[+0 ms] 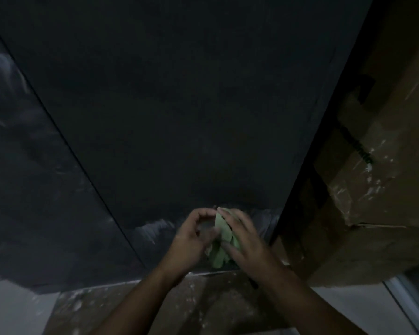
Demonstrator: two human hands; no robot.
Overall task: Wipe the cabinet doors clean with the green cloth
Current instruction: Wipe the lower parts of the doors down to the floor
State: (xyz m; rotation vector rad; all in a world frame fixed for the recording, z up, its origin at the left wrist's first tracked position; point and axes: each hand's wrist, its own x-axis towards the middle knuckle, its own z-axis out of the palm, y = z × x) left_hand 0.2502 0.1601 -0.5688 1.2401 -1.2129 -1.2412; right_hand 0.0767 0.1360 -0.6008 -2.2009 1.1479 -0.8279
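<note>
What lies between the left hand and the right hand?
In the head view, the bunched green cloth lies between the left hand and right hand.

right hand (242, 240) grips and covers much of the green cloth (221, 240). left hand (194, 240) is smeared by motion blur, its hold on the cloth unclear. both forearms run off the bottom edge. print on the cardboard box (373, 189) is unreadable.

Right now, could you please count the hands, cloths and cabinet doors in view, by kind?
Hands: 2 (left hand, right hand)
Green cloth: 1
Cabinet doors: 2 (left door, middle door)
Total: 5
</note>
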